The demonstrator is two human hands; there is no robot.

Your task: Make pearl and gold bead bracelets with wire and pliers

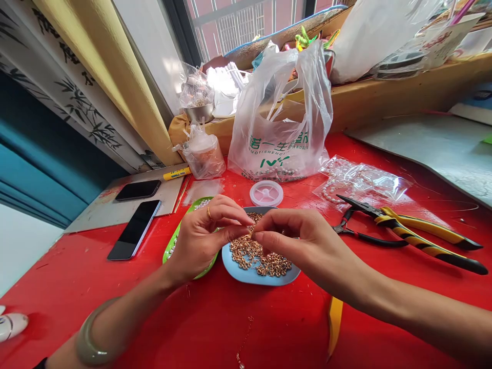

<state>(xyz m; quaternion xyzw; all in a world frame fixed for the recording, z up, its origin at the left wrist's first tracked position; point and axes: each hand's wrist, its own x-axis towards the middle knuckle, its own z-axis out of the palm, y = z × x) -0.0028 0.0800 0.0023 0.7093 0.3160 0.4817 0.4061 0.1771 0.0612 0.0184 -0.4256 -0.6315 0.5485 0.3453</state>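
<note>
My left hand (207, 233) and my right hand (294, 238) meet fingertip to fingertip above a light blue plate (240, 274). Both are closed in a pinch; whatever sits between the fingers is too small to make out. Gold beads (274, 264) are heaped on the plate beneath them. Partly behind my left hand is a green tray (168, 252) with pearly white beads (202, 205). A thin gold chain (246, 341) with a small bead at its end lies on the red table in front of the plate.
Pliers with yellow-black handles (430, 238) and smaller black-handled pliers (378, 240) lie right. Two phones (134, 230) are left. Behind stand a round clear case (266, 193), a plastic carrier bag (277, 133) and bagged pearl strands (357, 179). A yellow tool (334, 323) lies under my right forearm.
</note>
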